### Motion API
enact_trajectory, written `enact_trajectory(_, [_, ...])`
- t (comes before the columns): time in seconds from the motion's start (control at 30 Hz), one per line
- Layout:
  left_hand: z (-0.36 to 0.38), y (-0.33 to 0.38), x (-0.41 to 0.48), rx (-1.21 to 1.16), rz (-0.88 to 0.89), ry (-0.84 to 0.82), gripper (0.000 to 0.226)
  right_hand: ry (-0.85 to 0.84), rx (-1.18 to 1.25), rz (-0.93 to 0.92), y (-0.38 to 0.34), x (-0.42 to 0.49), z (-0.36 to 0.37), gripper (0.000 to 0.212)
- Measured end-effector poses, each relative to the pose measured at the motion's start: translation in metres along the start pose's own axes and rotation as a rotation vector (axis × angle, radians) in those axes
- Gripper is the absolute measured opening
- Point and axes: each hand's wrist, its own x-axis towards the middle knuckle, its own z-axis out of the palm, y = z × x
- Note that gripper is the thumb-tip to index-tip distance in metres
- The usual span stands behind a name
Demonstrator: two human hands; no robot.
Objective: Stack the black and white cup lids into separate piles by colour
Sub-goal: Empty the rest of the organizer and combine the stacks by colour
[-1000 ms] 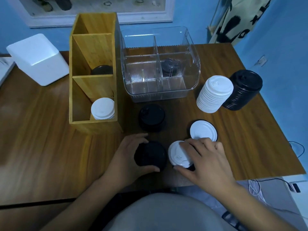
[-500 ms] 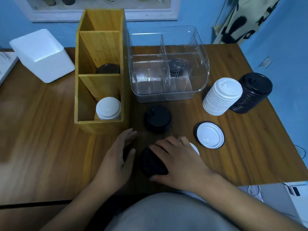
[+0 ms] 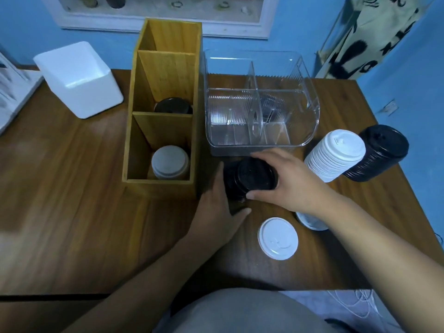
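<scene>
A: Entry. My right hand is closed round a black lid, thumb and fingers on its rim, directly above the small black lid pile in front of the clear divided organiser. My left hand is curled against that pile's near side.

B: How to seat it?

A: Level the lid, centre it rim over rim, press lightly, brace left. Loose white lid lies near the table edge; white's for afterwards.
</scene>
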Motion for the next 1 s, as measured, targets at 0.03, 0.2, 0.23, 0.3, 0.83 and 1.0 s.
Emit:
enact_trajectory(0.03, [0.001, 0.002, 0.005, -0.005, -0.010, 0.006, 0.119, -0.014, 0.006, -0.002, 0.001, 0.005, 0.003, 0.092])
enact_trajectory(0.2, [0.006, -0.003, 0.015, 0.005, 0.003, 0.042, 0.116, -0.103, 0.015, -0.008, 0.004, 0.020, 0.013, 0.094])
enact_trajectory(0.23, [0.007, -0.004, 0.015, 0.005, 0.004, 0.042, 0.116, -0.117, 0.009, -0.008, 0.004, 0.022, 0.014, 0.094])
enact_trajectory(0.3, [0.008, -0.005, 0.015, -0.009, 0.005, 0.048, 0.115, -0.132, -0.001, -0.018, 0.004, 0.025, 0.014, 0.094])
enact_trajectory(0.83, [0.015, -0.010, 0.014, 0.132, 0.125, 0.155, 0.092, -0.059, 0.103, -0.052, 0.013, 0.008, 0.005, 0.077])
enact_trajectory(1.0, [0.010, -0.004, 0.011, 0.095, 0.048, 0.071, 0.111, 0.025, -0.033, 0.184, 0.051, -0.077, -0.019, 0.076])
